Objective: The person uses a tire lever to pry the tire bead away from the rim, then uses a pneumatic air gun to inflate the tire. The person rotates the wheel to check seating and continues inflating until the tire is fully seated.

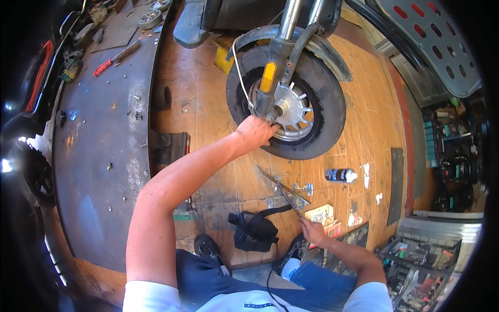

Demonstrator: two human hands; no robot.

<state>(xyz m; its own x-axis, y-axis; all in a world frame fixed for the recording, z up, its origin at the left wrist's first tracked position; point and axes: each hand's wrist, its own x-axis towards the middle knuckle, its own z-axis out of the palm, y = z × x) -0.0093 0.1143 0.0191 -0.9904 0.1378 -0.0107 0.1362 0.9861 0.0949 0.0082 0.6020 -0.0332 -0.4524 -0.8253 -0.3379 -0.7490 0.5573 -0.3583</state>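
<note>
My left hand (256, 134) is at the lower end of a scooter's front fork (266, 102), with fingers against the wheel rim; its palm side is hidden. The wheel has a black tyre (331, 121) and a silver spoked hub (293, 102), and is still mounted on the fork. An orange reflector (268, 77) and a pale cable (239, 74) run along the fork leg. Low and to the right, my right hand (312, 231) grips a long metal bar (289, 199), apparently a tyre lever. A second bar (269, 176) lies across it on the wood-patterned floor.
A black strapped bag (255, 231) lies between my shoes. Beyond the bars is a spray can (340, 175) on its side. Left stands a dark metal platform (105, 144) with a red-handled wire brush (117, 58) and scattered small hardware. A tool cart (419, 261) is at lower right.
</note>
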